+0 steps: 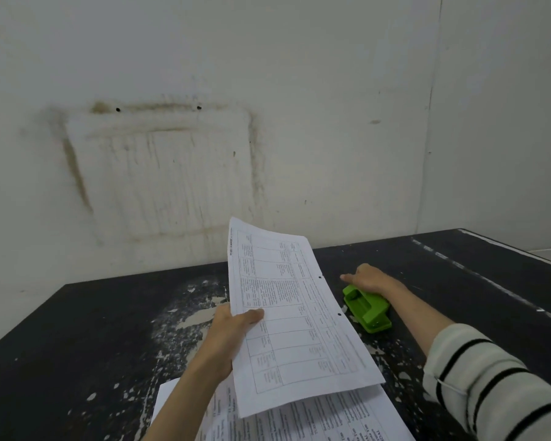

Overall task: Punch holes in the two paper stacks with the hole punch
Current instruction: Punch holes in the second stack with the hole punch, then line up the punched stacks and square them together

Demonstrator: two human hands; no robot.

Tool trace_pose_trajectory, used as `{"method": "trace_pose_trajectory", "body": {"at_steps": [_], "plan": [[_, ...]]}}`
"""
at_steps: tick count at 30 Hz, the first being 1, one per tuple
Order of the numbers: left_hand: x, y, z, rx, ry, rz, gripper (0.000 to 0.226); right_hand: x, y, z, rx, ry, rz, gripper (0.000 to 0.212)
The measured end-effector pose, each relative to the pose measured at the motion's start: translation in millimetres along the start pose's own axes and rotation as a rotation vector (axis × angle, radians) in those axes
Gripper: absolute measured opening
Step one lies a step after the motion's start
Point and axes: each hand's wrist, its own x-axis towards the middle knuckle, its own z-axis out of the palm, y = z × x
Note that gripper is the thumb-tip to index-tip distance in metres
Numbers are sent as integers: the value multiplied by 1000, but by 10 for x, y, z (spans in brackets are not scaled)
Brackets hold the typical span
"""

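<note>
Black table [77, 329], left hand [226, 338] pinching punched stack [296, 323] — right hand [368, 278] fingers loose on hole punch [368, 308]

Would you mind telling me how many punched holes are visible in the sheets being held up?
2, both along the right edge of the held sheets: one hole farther from the person, the other nearer, beside the green punch. None show elsewhere.

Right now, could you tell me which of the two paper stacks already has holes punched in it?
The stack held up by the left hand: two holes show along its right edge. The stack lying on the table shows none.
</note>
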Motion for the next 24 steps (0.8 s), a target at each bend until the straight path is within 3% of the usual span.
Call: {"method": "trace_pose_trajectory", "body": {"at_steps": [2,4,5,7,9,11,14,20,24], "plan": [[-40,10,-7,-14,7,8,22,-90,-59,-19,-171,197,-61,58],[-71,14,-10,-43,20,19,23,-225,-175,-34,-90,343,-181,52],[-87,13,-10,-54,29,26,23,-304,-236,-35,83,331,-235,52],[-114,11,11,-79,52,49,21,-464,-329,-11,487,151,-251,47],[-152,17,57,-137,88,81,24,-624,-379,-14,678,-10,-207,36],[-196,34,123,-200,130,100,30,-754,-391,-16,683,-101,-182,24],[-276,49,218,-242,155,127,36,-876,-407,-27,598,-111,-183,11],[-442,159,181,-211,89,184,19,-983,-422,-163,555,-24,-305,22],[-554,349,-240,-307,124,200,19,-995,-359,-197,430,-100,-426,19]]}}
